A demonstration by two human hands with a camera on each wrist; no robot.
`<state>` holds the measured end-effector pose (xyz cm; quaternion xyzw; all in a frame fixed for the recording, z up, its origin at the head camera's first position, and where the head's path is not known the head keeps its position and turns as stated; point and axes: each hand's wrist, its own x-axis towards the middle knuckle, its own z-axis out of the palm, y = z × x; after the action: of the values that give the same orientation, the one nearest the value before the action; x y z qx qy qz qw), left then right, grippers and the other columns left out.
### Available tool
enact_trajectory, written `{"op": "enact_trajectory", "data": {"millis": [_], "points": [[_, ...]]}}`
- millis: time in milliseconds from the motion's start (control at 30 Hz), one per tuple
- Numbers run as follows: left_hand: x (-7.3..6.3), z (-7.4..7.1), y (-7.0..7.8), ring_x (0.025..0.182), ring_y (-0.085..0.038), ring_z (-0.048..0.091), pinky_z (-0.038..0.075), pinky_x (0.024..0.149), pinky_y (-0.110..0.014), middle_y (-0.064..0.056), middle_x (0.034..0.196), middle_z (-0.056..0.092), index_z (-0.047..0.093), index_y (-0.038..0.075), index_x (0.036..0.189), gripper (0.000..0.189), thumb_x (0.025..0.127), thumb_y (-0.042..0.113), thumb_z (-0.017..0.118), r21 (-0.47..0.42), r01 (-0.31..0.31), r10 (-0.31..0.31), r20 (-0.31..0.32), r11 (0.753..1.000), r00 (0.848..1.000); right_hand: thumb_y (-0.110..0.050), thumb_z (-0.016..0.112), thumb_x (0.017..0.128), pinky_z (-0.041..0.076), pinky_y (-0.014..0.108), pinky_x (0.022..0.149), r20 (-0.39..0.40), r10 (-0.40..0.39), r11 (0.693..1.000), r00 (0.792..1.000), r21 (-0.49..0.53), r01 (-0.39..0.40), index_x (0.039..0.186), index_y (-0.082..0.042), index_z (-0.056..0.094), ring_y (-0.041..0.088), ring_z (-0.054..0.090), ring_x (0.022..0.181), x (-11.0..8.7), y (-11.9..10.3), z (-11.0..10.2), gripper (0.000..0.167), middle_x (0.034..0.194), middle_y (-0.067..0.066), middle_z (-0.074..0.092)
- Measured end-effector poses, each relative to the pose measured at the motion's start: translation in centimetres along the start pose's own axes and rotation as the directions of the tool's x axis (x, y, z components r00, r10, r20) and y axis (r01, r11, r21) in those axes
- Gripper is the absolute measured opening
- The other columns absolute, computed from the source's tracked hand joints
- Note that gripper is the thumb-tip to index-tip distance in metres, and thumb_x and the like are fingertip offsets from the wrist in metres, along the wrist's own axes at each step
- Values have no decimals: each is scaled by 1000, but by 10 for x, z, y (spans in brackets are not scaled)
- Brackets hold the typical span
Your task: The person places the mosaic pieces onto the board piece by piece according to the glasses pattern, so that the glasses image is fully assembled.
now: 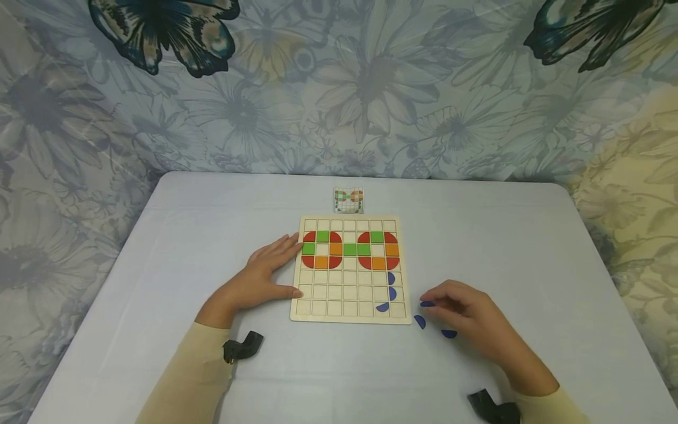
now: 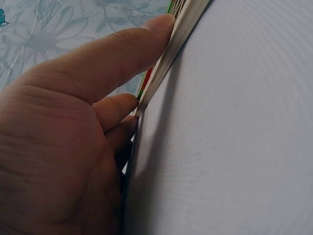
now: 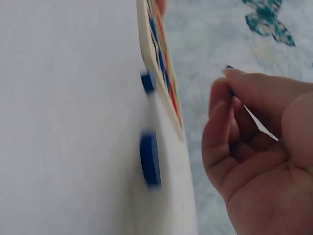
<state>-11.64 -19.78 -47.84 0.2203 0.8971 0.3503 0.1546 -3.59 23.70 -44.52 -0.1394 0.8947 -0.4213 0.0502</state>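
Observation:
A square wooden grid board (image 1: 320,292) lies mid-table, its upper rows bearing red, green and orange pieces in two ring shapes. Three blue half-circle pieces (image 1: 392,293) sit in its lower right cells. My left hand (image 1: 265,274) rests along the board's left edge, thumb and fingertips touching the rim, fingers extended. Off the board's lower right corner, my right hand (image 1: 471,315) pinches a blue half-circle piece (image 1: 426,304) between thumb and fingers, raised over the table. Two more blue pieces lie below it, one near the board's corner (image 1: 420,321), the other under the hand (image 1: 448,334).
A small pattern card (image 1: 348,200) lies just beyond the board's far edge. White cloth covers the table (image 1: 328,371), and a flower-patterned curtain (image 1: 339,100) hangs behind it. Black straps with wrist mounts (image 1: 242,346) show at both sleeves.

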Motion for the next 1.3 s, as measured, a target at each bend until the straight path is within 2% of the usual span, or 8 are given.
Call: {"op": "enact_trajectory", "data": {"millis": [167,333,467,533,700,867,1100,1300], "points": [[-1,0,-2,166,-23,10,6,129,-57,5,180,20,37,13,171,107,86,44,93,-3,-2,3,2,1000,1000,-2,82,97,60,25,77,13,-32,993,999,117,30,117,-10,80,14,69,88,7,-11,11,22,103,-9,73],[0,0,-3,166,-22,10,6,129,-56,6,180,19,37,14,172,107,86,45,93,-9,-9,9,4,1000,1000,-1,80,98,61,27,74,8,-70,969,998,236,66,113,-8,77,17,70,84,19,-25,21,16,101,1,75],[-1,0,-3,165,-23,10,6,129,-56,6,180,19,37,14,172,106,86,45,92,-11,-7,7,2,1000,1000,-3,80,99,59,26,77,4,-138,972,990,194,134,111,-12,82,17,66,88,34,-37,29,15,103,-3,75],[-1,0,-3,165,-23,10,5,129,-56,5,180,19,37,14,172,106,86,45,92,-12,-7,7,1,1000,1000,-6,80,100,58,27,78,13,-146,974,989,177,142,113,-13,82,17,66,89,41,-44,34,15,103,-6,74],[0,0,-2,165,-22,10,6,129,-56,6,180,19,37,14,172,107,86,45,93,-4,-6,6,2,1000,1000,-7,81,100,59,29,79,52,-112,974,992,202,99,109,-15,81,17,67,89,61,-58,53,12,102,-9,74],[1,0,-3,165,-22,10,6,129,-56,6,180,19,37,14,171,107,86,45,93,10,-3,3,3,1000,1000,-11,80,101,58,32,80,94,-114,977,989,191,95,108,-17,83,14,67,90,83,-70,75,10,103,-12,75],[1,-1,-5,165,-21,9,5,129,-56,7,180,18,36,15,172,106,87,46,92,5,-22,22,7,1000,1000,-17,77,104,57,35,88,167,-83,993,982,101,67,108,-20,83,12,65,95,111,-78,107,7,103,-14,72],[1,-1,-6,166,-21,9,5,129,-57,6,180,18,36,14,172,105,88,46,91,3,-33,33,7,999,999,-15,74,107,56,35,92,223,-74,997,972,29,69,112,-15,83,13,65,98,130,-82,124,11,106,-9,74]]}}
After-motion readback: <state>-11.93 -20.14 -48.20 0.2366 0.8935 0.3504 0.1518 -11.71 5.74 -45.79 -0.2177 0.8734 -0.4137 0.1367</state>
